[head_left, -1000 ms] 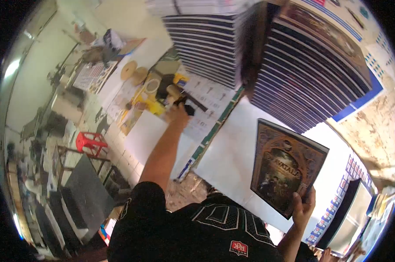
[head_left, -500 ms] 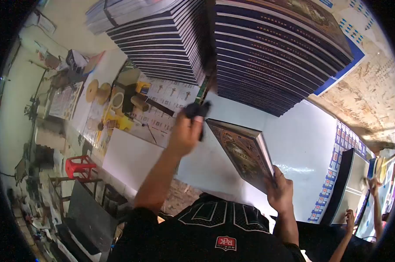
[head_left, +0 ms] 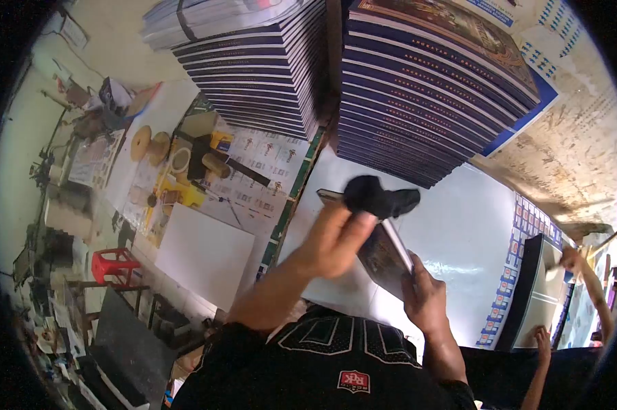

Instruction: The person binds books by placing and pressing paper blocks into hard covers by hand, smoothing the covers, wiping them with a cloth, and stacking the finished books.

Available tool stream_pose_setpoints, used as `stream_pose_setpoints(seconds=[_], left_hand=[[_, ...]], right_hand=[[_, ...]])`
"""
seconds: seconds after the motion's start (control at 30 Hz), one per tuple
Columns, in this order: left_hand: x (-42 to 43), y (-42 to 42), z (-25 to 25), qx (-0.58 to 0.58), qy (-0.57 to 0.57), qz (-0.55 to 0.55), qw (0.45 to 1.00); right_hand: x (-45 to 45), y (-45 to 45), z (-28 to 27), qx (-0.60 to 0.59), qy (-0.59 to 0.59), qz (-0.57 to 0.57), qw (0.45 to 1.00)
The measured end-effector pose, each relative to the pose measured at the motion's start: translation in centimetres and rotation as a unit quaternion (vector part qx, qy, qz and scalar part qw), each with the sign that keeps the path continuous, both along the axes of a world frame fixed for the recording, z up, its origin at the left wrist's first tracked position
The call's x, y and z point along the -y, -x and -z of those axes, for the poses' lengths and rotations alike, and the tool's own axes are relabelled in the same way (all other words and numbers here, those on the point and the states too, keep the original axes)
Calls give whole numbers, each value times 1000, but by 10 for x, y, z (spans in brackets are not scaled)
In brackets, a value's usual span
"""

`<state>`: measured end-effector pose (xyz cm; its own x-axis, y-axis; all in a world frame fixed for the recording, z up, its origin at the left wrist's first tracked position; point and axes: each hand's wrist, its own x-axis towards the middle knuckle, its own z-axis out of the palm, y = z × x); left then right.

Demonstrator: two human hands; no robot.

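My left hand (head_left: 332,239) is closed on a bunched black cloth (head_left: 378,197), which lies over or just above the upper end of a hardcover book (head_left: 385,263). Whether cloth and cover touch, I cannot tell. My right hand (head_left: 426,294) grips the book's lower right edge and keeps it tilted above the white tabletop (head_left: 452,232). Its cover is dark and patterned, and the pale page edges face right. The cloth and my left fingers hide part of the cover.
A tall stack of matching dark blue books (head_left: 417,102) stands ahead, with another stack (head_left: 254,82) to its left. On the left table lie a white board (head_left: 206,253) and tape rolls (head_left: 180,159). A co-worker's hands (head_left: 573,261) are at the right. A red stool (head_left: 115,265) stands lower left.
My left hand has moved right with the black cloth, from beside the book to its upper end. The book has tilted, showing less of its cover, while my right hand keeps its hold.
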<state>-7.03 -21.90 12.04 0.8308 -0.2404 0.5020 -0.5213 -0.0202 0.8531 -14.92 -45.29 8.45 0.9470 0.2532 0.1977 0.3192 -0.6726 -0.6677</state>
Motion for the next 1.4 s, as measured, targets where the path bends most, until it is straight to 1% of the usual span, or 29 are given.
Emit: stream_pose_setpoints(seconds=[0.03, 0.07, 0.13, 0.2, 0.23, 0.27, 0.33, 0.4, 0.43, 0.5, 0.53, 0.6, 0.63, 0.67, 0.7, 0.73, 0.77, 0.83, 0.87, 0.9, 0.93, 0.97, 1.0, 1.03, 1.07, 1.1, 1.13, 1.2, 1.4], left_hand=[[-9, 14, 17, -164, 213, 11, 963], [-40, 9, 48, -32, 150, -46, 987], [-66, -5, -6, -145, 148, -241, 948], [-109, -31, 0, -174, 36, -457, 871], [-147, -41, 17, -177, -117, -428, 878], [-183, -46, 37, -177, -268, -390, 863], [-217, -42, 60, -252, -491, -409, 727], [-268, -41, 124, -272, -495, -418, 711], [-276, -38, 129, -274, -495, -417, 712], [-280, -33, 139, -445, -551, -305, 636], [-269, -28, 128, -446, -554, -295, 638], [-245, -13, 113, -353, -694, -307, 547], [-252, -13, 129, -337, -665, -372, 552], [-251, -14, 132, -336, -663, -372, 557], [-245, -12, 125, -289, -628, -423, 586], [-238, -9, 114, -239, -589, -472, 610], [-230, -7, 104, -237, -588, -472, 613], [-197, 2, 88, -71, -492, -401, 769], [-173, 8, 93, -124, -381, -345, 849], [-150, 18, 99, -179, -260, -278, 907], [-137, 24, 133, -150, -160, -161, 962], [-96, 43, 93, -252, -94, -99, 958], [-72, 50, 88, -260, -93, -86, 957], [-54, 55, 87, -365, 30, -25, 930], [-45, 59, 89, -459, 152, 33, 875], [-39, 55, 92, -440, 123, 40, 888], [-37, 52, 94, -427, 94, 46, 898], [-38, 52, 99, -442, 163, 45, 881], [-48, 66, 101, -490, 190, 31, 850]], right_hand=[[-2, 0, -1, 0, 2, 4, 1000], [-7, -2, -3, 14, 16, -9, 1000], [-8, -3, -5, 27, 31, -17, 999], [-8, -4, -5, 15, 36, -21, 999], [-8, -4, -4, 19, 35, -22, 999], [-6, -4, -1, 18, 32, -14, 999], [-6, -5, 0, 19, 28, -7, 999], [-6, -7, -1, 8, 20, 2, 1000], [-7, -8, -4, -13, 19, 3, 1000], [-6, -9, -4, 5, 21, 0, 1000], [-5, -11, -3, 23, 21, -1, 1000], [3, -13, -4, -41, -5, 11, 999], [5, -15, -4, -49, -14, 21, 998], [7, -16, -4, -56, -25, 28, 998], [8, -16, -8, -54, -22, 28, 998], [11, -15, -11, -69, -61, 41, 995], [15, -15, -13, -83, -99, 55, 990], [20, -16, -12, -71, -190, 54, 978], [21, -17, -15, -75, -247, 59, 964], [26, -18, -9, -98, -305, 44, 946], [24, -17, -16, -100, -301, 56, 947], [17, -15, -26, -116, -339, 78, 930], [10, -13, -32, -133, -376, 103, 911], [5, -12, -33, -143, -392, 105, 903], [1, -11, -33, -153, -408, 106, 894], [0, -15, -28, -146, -436, 93, 883], [-3, -15, -26, -147, -424, 99, 888], [-8, -11, -29, -155, -402, 110, 896], [-17, -3, -23, -173, -409, 118, 888]])
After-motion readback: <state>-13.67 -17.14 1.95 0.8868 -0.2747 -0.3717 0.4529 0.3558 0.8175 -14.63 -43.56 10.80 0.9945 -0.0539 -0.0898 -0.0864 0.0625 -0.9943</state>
